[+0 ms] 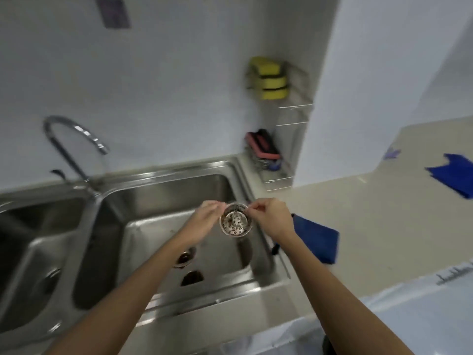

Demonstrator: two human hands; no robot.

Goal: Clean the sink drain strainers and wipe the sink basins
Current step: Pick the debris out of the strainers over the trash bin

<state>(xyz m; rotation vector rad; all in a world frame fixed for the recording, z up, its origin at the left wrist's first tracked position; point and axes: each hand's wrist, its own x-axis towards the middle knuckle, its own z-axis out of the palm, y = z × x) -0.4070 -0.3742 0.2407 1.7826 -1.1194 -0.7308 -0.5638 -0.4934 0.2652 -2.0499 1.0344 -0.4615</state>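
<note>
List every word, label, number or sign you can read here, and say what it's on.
Nothing can be read.
Purple sign on the wall: too blurred to read.
Dark marks at the counter edge, far right: perhaps lettering, too blurred to read.
Strainer: no lettering visible.

A pale, bluish-white wall (166, 85) runs behind the counter, with a small dark plate (114, 11) fixed high up on it. To the right a square white pillar (358, 85) juts forward. In the corner between them is a wire rack (294, 119), with yellow sponges (271, 78) on its upper shelf and a pink-and-black one (263, 144) lower down. The beige countertop (371, 213) spreads rightwards under soft, even light.
</note>
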